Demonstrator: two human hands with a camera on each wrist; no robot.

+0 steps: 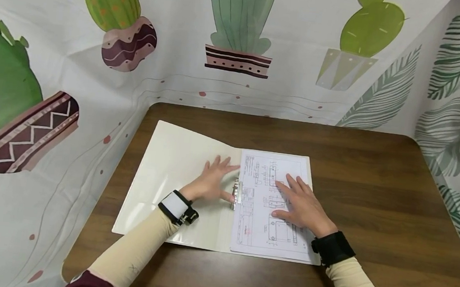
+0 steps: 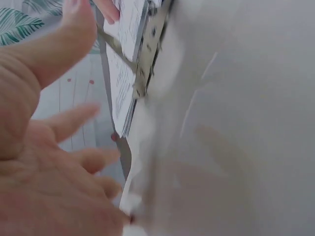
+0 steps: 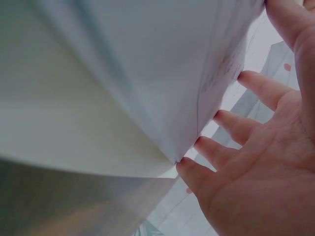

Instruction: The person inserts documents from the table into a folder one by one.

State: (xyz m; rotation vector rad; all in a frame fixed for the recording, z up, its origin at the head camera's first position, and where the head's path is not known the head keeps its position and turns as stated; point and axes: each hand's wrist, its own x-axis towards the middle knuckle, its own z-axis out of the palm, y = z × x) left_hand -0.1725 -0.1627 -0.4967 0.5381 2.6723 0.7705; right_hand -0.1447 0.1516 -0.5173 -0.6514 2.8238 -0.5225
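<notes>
A white clip folder (image 1: 161, 169) lies spread flat on the table, its left cover bare. Printed sheets with technical drawings (image 1: 252, 238) form a stack on its right side. A metal clip (image 2: 147, 54) runs along the stack's inner edge, with a lever sticking out from it. My left hand (image 1: 211, 181) is over the inner part of the left cover, fingers spread, thumb tip right at the clip. On the top sheet rests my right hand (image 1: 303, 206), fingers spread; the right wrist view shows its fingertips (image 3: 194, 172) against the paper.
The folder is on a brown wooden table (image 1: 375, 190) with rounded corners. Behind and beside the table hangs a white cloth (image 1: 300, 21) printed with cacti and leaves. Both wrists wear black straps with small devices (image 1: 334, 249).
</notes>
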